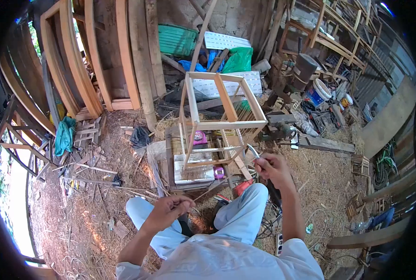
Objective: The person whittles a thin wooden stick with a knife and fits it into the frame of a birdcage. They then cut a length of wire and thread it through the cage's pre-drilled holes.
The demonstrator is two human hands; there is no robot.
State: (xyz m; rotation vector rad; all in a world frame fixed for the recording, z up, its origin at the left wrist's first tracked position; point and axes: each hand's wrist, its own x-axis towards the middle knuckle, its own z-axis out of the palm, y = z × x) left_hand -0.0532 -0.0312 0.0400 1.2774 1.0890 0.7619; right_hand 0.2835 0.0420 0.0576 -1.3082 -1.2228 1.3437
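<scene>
My left hand (173,208) is closed above my left knee, pinching one end of a thin wooden strip (209,190). To the right, my right hand (274,171) grips a small curved, pale tool that looks like a blade (253,151); its handle is hidden in the fingers. Between and beyond the hands a small box-shaped wooden frame (229,125) stands on a low wooden bench (194,187). Inside and beside the frame are a pink tape measure (199,137) and a second pink-and-white one (218,172). A red object (242,187) lies near my right knee.
Wood scraps and shavings cover the floor (100,210). Tall curved wooden frames (79,70) lean at the left. Behind the bench lie a green basket (177,39) and green sheeting (239,59). A bucket (317,92), a plank (327,143) and a power strip (279,244) are at the right.
</scene>
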